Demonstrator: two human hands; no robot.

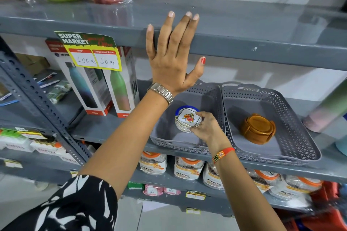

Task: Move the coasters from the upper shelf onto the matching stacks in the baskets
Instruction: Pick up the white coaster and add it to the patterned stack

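Right hand: fingers closed on the top floral coaster, lying flat on its stack in the left basket.
Right basket: brown coaster stack.
Left hand: fingers spread, on upper shelf edge.

1. Only one view was given, a wide-angle camera worn on the person's head.
2. It faced forward and somewhat down, straight at a grey metal shelving unit.
3. It stood close: both forearms ran up from the bottom edge, and the left hand reached the front lip of the upper shelf near the frame's centre.
4. The upper shelf was seen from slightly above, while the shelf carrying two grey baskets lay well below eye level.
5. Straight shelf edges bowed toward the borders.
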